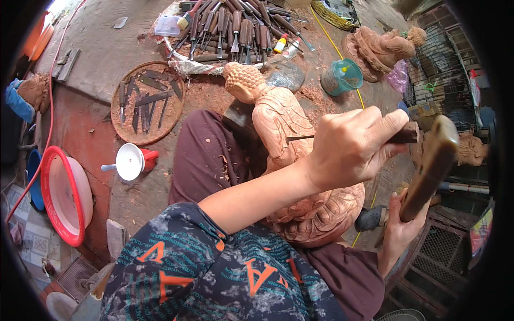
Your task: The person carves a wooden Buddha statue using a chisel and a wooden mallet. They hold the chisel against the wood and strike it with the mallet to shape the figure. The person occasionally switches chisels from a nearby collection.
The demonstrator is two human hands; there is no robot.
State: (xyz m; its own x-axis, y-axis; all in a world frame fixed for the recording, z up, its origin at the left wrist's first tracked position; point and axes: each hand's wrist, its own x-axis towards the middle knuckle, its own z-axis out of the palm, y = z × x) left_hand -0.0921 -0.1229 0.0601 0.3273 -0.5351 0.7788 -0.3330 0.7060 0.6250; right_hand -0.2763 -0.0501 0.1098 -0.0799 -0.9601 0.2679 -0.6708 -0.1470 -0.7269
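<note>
At the statue (pixel 281 116), left fist (pixel 354 148) tight

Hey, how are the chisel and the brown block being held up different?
The chisel has a thin blade; the brown block is far thicker. The chisel lies nearly level across the picture, while the brown block slants steeply. The left grip holds the chisel, the right grip the brown block. Both have brown surfaces.

Shows pinkish tan on the carved statue (pixel 281 112), dark brown at the handle of the chisel (pixel 405 134), olive-brown on the mallet (pixel 431 167); turns black with orange and teal print across the shirt (pixel 230 273), plain maroon on the trousers (pixel 201 155).
</note>
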